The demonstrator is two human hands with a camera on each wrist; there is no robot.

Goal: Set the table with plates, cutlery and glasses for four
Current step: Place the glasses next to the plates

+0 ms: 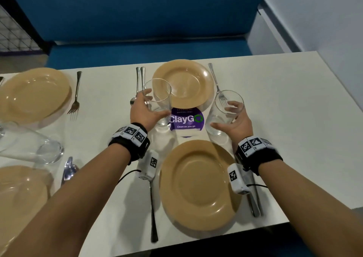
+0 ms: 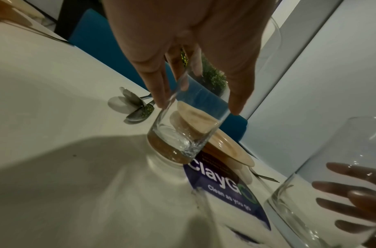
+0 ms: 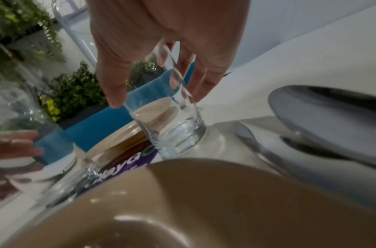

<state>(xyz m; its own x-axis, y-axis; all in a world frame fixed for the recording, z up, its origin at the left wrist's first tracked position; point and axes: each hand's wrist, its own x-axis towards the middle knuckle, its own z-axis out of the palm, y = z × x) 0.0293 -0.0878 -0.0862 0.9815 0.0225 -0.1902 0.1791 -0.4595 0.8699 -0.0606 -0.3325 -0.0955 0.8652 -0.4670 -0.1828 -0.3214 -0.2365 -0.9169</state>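
Note:
My left hand [image 1: 155, 105] grips a clear glass [image 1: 157, 87] by its side, between the far tan plate [image 1: 183, 83] and the near tan plate [image 1: 198, 184]. Its base [image 2: 178, 147] is at the edge of a purple sticker [image 1: 186, 121]. My right hand [image 1: 222, 117] grips a second clear glass [image 1: 228, 97], right of the sticker, thumb in front and fingers behind. That glass's base [image 3: 183, 137] is down at the tabletop, beside a fork [image 1: 216, 83]. Both glasses are upright and empty.
Two more tan plates [image 1: 33, 95] [image 1: 19, 195] lie at the left, with a fork [image 1: 75, 95], another glass [image 1: 33, 146] and cutlery [image 1: 68, 168] near them. A knife and spoon [image 1: 140, 80] lie left of the far plate. Cutlery [image 1: 153, 207] [image 1: 254, 203] flanks the near plate. A blue bench [image 1: 137, 21] runs behind.

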